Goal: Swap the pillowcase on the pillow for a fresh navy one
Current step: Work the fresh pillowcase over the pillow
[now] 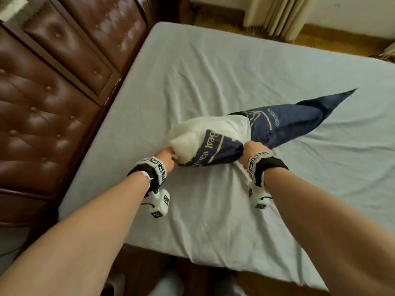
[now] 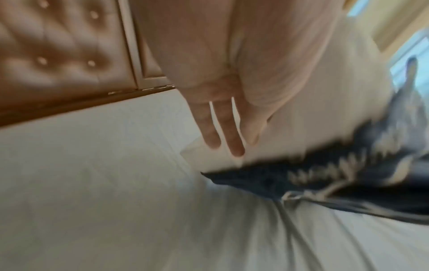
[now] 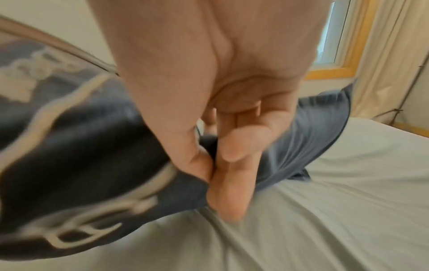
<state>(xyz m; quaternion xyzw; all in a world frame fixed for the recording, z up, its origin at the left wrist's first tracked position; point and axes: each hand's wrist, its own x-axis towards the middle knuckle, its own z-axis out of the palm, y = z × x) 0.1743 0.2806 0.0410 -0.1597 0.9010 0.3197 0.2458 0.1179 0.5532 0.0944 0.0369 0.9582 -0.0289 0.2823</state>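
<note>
Pillow [image 1: 198, 135], white, half inside navy pillowcase [image 1: 286, 127] with pale lettering, lying mid-bed on pale blue-grey sheet [image 1: 213, 67]. Bare end of pillow toward tufted brown headboard [image 1: 44, 116], empty tip of pillowcase pointing away across mattress. Left hand [image 1: 167, 160] at exposed corner of pillow; in left wrist view, fingers [image 2: 236, 135] straight and slightly spread against white fabric, not curled round it. Right hand [image 1: 254, 149] gripping bunched edge of pillowcase; in right wrist view, thumb and fingers [image 3: 228, 185] pinched closed on navy cloth. Both wrist views blurred. Cream curtains [image 1: 277, 16] beyond far side of bed.
</note>
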